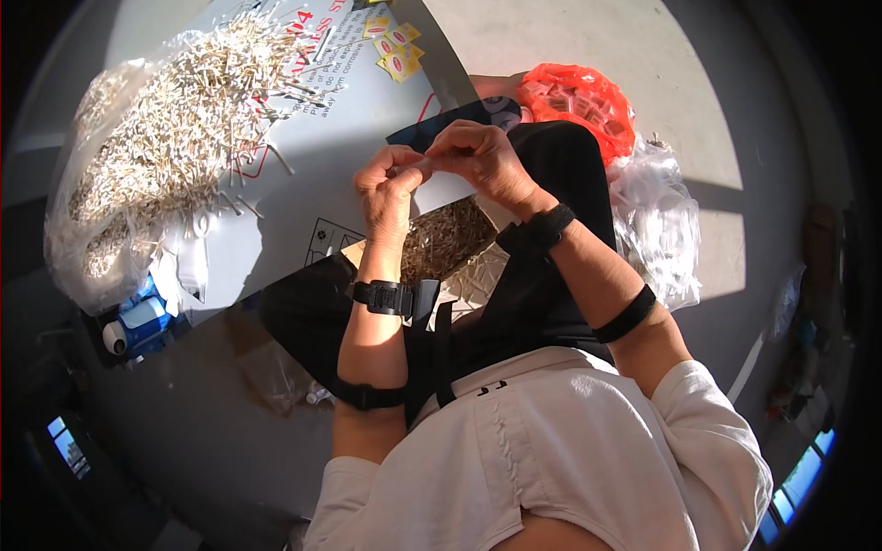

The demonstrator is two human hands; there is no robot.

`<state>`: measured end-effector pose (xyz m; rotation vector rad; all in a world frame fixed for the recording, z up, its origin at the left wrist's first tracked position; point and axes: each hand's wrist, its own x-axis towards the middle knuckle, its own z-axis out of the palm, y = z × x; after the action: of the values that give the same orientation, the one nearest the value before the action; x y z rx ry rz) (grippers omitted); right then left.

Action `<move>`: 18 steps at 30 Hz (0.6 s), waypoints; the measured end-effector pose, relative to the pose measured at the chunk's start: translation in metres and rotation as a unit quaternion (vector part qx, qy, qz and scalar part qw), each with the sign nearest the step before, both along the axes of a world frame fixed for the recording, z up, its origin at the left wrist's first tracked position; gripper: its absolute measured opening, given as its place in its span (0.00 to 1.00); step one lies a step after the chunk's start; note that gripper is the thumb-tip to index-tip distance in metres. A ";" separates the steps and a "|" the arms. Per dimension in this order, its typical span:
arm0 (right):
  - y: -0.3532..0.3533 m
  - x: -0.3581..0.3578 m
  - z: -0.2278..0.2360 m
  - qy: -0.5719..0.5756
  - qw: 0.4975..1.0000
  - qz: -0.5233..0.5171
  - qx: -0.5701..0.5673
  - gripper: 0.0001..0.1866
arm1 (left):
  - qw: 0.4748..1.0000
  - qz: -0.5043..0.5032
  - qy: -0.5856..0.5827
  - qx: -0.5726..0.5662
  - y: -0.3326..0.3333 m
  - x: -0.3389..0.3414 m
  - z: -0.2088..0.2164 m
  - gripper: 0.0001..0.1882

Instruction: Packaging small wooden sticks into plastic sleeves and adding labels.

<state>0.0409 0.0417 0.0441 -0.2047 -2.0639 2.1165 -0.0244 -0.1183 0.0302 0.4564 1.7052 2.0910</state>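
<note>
My left hand (390, 188) and my right hand (484, 165) meet above my lap at the table's edge. Both are closed, thumbs and fingers pinched together fingertip to fingertip. Whatever lies between them is too small and hidden to name. Below them, an open cardboard box (447, 241) rests by my lap, with many thin sticks like cotton swabs inside. To the left, a large heap of white-tipped cotton swabs (197, 119) spills from a clear plastic bag (69, 216) onto the table. Several small yellow labels (401, 62) lie at the table's far side.
The grey printed tabletop (303, 184) extends left and ahead. On the floor to the right, a red plastic bag (617, 96) holds small packets, beside a clear bag (657, 216) of whitish contents. A blue-and-white bottle (138, 326) is at the table's near left corner.
</note>
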 end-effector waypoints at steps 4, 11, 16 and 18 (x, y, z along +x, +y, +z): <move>0.002 -0.001 0.002 0.020 1.000 -0.009 0.003 0.04 | 1.000 -0.001 -0.017 0.000 0.003 -0.005 0.004 0.05; 0.004 -0.004 -0.004 0.041 0.995 -0.031 0.082 0.04 | 0.994 0.032 0.100 0.003 0.002 -0.008 -0.002 0.03; 0.003 -0.006 0.001 0.032 0.989 -0.027 0.141 0.02 | 0.989 0.064 0.128 -0.024 0.001 -0.007 -0.004 0.04; 0.000 -0.008 0.005 0.051 0.980 -0.033 0.191 0.03 | 0.981 0.071 0.170 -0.059 0.001 -0.007 -0.004 0.05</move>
<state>0.0331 0.0417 0.0492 -0.1050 -2.3116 1.6158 -0.0314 -0.1177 0.0265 0.7094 2.0969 2.0861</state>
